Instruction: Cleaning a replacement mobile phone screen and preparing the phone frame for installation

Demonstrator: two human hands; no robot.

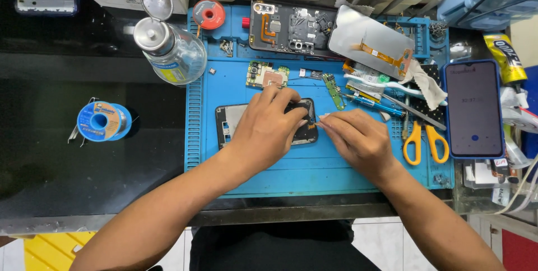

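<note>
My left hand (268, 127) lies over a black phone frame (228, 122) on the blue repair mat (314, 164), pressing it down with the fingers curled on its top edge. Beside it, my right hand (358, 139) pinches something tiny at the frame's right edge; what it is cannot be made out. Just beyond the hands lie a small green circuit board (266, 74) and a narrow green board strip (335, 90).
An opened phone back (291, 27) and a detached screen (372, 41) lie at the mat's far edge. Yellow-handled scissors (426, 139), a toothbrush and tweezers sit right. A lit phone (474, 108) stands further right. A glass dispenser bottle (174, 50) and a solder spool (103, 121) are left.
</note>
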